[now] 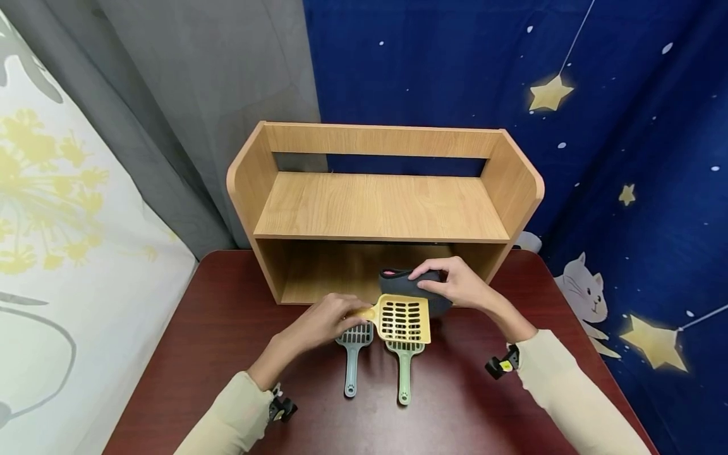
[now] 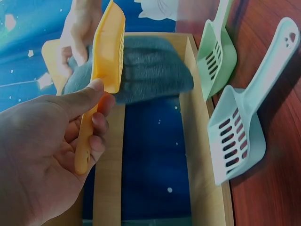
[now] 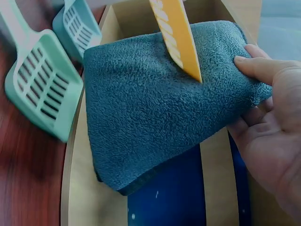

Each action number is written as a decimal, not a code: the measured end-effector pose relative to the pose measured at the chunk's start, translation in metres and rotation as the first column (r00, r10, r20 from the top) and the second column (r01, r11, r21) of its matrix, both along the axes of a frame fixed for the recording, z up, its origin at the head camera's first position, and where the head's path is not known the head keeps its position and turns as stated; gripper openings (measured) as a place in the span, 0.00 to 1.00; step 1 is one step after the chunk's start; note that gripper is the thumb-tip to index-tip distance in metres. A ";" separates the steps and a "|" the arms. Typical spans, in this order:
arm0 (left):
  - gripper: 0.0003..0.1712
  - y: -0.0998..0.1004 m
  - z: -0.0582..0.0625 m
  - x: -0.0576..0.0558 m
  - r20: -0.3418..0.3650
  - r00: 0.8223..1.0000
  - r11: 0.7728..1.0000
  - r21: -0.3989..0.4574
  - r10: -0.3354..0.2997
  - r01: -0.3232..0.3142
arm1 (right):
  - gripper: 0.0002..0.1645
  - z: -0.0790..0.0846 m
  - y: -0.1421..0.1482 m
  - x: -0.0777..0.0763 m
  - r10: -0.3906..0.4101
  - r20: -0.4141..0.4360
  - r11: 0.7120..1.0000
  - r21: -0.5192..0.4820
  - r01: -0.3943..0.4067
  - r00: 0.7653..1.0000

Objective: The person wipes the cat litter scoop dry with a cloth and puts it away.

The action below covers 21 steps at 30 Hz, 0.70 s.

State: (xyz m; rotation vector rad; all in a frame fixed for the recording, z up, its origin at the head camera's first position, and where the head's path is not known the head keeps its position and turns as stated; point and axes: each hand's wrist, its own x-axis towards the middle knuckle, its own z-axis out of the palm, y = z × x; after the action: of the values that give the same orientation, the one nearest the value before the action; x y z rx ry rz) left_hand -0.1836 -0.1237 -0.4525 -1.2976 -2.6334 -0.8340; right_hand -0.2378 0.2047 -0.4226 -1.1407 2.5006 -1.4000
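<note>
Left hand (image 1: 327,319) grips yellow scoop (image 2: 107,59); to its right, right hand (image 1: 457,284) pinches grey cloth (image 3: 136,113); scoop-cloth contact undetermined.

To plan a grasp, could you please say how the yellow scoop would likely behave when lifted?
The yellow scoop is probably stiff: its pan sticks out from the left hand without visible sagging. Thin walls and many slots suggest it is light. Its broad pan may dip if the slim handle is held loosely.

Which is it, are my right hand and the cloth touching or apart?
Touching: the right wrist view shows the right hand pinching the cloth, thumb against its surface.
</note>
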 end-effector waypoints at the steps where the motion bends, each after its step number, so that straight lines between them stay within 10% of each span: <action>1: 0.18 -0.002 0.000 0.000 -0.004 1.000 1.000 -0.003 0.006 -0.006 | 0.12 0.000 0.004 0.001 -0.009 -0.013 1.000 0.008 0.009 1.000; 14: 0.17 -0.011 -0.004 0.001 -0.018 0.996 0.996 -0.012 0.090 -0.090 | 0.14 0.011 0.026 0.022 -0.283 -0.018 0.959 -0.018 0.283 0.959; 21: 0.16 -0.010 -0.006 0.001 -0.066 0.988 0.989 -0.022 0.143 -0.145 | 0.14 0.023 0.018 0.035 -0.397 -0.188 0.917 -0.028 0.399 0.899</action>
State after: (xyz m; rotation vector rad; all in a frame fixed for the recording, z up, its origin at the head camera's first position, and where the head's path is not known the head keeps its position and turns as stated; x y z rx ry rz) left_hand -0.1831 -0.1341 -0.4586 -1.1044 -2.6581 -0.7258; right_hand -0.2032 0.2232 -0.3996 -0.8218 3.0075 -1.4107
